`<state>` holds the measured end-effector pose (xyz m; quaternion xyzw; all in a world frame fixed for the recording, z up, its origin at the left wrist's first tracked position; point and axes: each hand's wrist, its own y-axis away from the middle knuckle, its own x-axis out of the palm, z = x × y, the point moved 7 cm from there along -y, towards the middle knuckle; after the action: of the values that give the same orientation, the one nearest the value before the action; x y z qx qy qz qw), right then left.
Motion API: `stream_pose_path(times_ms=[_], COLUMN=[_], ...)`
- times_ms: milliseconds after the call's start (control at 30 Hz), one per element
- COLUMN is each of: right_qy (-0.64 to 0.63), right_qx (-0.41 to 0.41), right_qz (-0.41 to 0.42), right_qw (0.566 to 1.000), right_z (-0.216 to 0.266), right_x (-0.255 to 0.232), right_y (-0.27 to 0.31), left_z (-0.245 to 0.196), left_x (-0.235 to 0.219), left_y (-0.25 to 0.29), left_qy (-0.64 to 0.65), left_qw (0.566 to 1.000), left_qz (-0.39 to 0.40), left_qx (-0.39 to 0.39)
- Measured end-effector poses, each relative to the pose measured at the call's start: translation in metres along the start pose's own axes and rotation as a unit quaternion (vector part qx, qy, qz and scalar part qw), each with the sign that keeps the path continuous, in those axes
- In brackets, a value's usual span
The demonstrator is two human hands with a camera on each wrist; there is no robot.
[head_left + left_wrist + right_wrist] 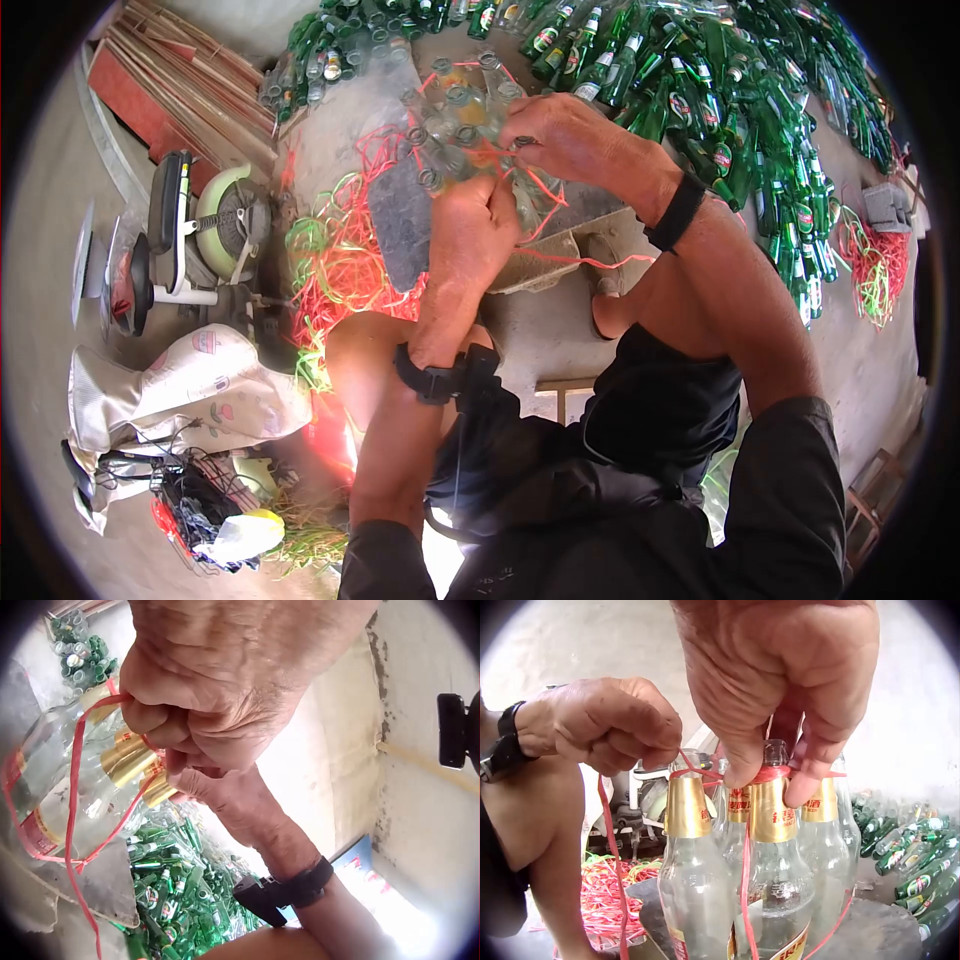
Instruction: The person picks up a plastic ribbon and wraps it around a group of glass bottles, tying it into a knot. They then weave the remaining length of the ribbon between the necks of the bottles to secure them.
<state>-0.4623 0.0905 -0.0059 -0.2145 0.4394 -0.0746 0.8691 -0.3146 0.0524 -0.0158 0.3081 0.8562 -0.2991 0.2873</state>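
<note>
Several clear glass bottles with gold neck labels stand upright in a tight cluster on a dark slab. Red plastic twine runs around the cluster and across the necks. My left hand has its fingers curled, pinching a strand beside the bottle tops; a loose tail hangs below it. My right hand is over the front bottle, thumb and fingers on either side of its neck, pinching the twine wrapped there. In the head view the right hand partly hides the bottle tops.
Green bottles lie heaped along the back and right. Tangled red and green twine covers the floor at left, near a light green machine and a white sack. Wooden strips lean at the far left.
</note>
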Motion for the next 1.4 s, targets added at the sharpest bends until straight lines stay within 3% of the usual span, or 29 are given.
stream_pose_path(times_ms=[167, 300, 367, 767, 900, 1200, 1300, 1400], right_qy=[-0.01, -0.026, -0.026, -0.027, -0.022, -0.06, -0.036, -0.033], right_qx=[-0.006, 0.002, -0.001, 0.015, 0.023, 0.07, 0.024, 0.028], right_qz=[-0.013, -0.012, -0.022, 0.001, 0.021, 0.032, 0.013, -0.007], right_qw=[1.0, 1.0, 0.999, 1.0, 0.999, 0.995, 0.999, 0.999], right_z=[-0.001, -0.003, -0.002, -0.007, -0.008, -0.01, -0.003, -0.002], right_x=[0.0, 0.002, 0.002, 0.007, 0.008, 0.011, 0.007, 0.006], right_y=[0.0, 0.0, 0.001, -0.001, -0.001, 0.0, -0.001, -0.002], left_z=[-0.003, -0.012, -0.003, 0.021, 0.026, 0.026, 0.024, 0.026], left_x=[-0.005, -0.018, -0.017, -0.016, -0.011, -0.015, -0.017, -0.019], left_y=[-0.017, -0.037, -0.046, -0.076, -0.075, -0.073, -0.069, -0.061], left_qy=[-0.009, -0.03, -0.068, -0.14, -0.146, -0.204, -0.219, -0.201], left_qw=[0.994, 0.994, 0.973, 0.962, 0.952, 0.952, 0.956, 0.962], left_qz=[0.098, 0.106, 0.204, 0.23, 0.253, 0.218, 0.19, 0.176], left_qx=[-0.052, -0.006, -0.087, -0.048, -0.087, -0.069, -0.044, -0.06])
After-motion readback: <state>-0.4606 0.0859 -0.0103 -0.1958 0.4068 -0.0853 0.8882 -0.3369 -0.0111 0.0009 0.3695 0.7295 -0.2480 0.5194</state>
